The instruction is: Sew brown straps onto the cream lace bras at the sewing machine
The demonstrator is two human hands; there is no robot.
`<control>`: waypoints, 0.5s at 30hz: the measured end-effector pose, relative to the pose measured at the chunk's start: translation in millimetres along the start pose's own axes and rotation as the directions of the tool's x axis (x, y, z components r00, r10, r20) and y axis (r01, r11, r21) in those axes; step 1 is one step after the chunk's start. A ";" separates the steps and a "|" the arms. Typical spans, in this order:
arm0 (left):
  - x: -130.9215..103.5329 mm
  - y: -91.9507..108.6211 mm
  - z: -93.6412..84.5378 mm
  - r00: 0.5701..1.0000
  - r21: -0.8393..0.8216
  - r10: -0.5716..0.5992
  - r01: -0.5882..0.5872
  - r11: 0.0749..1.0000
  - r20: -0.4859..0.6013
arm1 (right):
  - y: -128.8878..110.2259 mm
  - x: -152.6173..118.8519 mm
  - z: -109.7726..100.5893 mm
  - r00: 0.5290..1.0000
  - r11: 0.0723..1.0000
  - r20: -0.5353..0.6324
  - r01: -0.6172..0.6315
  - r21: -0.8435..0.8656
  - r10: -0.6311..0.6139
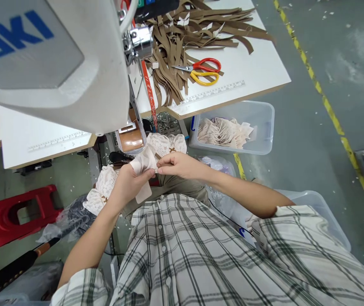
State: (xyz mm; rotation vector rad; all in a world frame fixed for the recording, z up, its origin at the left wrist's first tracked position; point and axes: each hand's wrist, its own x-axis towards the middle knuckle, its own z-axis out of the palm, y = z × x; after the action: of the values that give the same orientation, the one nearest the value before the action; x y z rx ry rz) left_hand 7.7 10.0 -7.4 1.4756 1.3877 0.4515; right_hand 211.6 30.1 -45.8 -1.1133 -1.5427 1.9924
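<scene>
My left hand (130, 183) is closed round a smooth cream fabric piece (144, 162), part of which hangs below the fingers. At its edge, my right hand (178, 165) pinches the same fabric, thumb against fingers, close to the left thumb. A short brown strip end shows just above the right fingertips. White lace bra cups with small brown bows lie on both sides: one lace part (165, 143) beyond the hands, another lace part (104, 187) left of my left wrist. Whether these join the held piece is hidden.
A sewing machine (105, 85) overhangs at upper left. The white table (264, 63) carries brown straps (175, 51), red-and-yellow scissors (205, 71) and a printed ruler. Below it stands a clear bin (264, 142) with cream fabric pieces (223, 131). A red stool (19, 216) lies left.
</scene>
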 end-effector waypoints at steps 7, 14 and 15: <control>1.2 0.9 6.5 0.997 -0.165 -0.026 0.013 0.986 -0.078 | 0.4 -2.1 6.4 0.993 0.998 -0.116 0.014 0.064 -0.007; -6.9 6.3 19.6 0.967 -0.393 -0.142 0.049 0.918 -0.210 | -16.3 -5.9 8.3 0.967 0.966 -0.206 0.100 -0.237 -0.150; -9.8 3.7 19.2 0.969 -0.400 -0.127 0.032 0.916 -0.212 | -19.8 -5.5 6.6 0.970 0.967 -0.194 0.097 -0.234 -0.145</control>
State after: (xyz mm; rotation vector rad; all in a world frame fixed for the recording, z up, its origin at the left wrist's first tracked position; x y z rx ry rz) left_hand 22.6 -5.9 -8.7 1.0561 1.4321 0.8237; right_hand 206.6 28.4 -24.9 -1.2376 -1.7067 1.5951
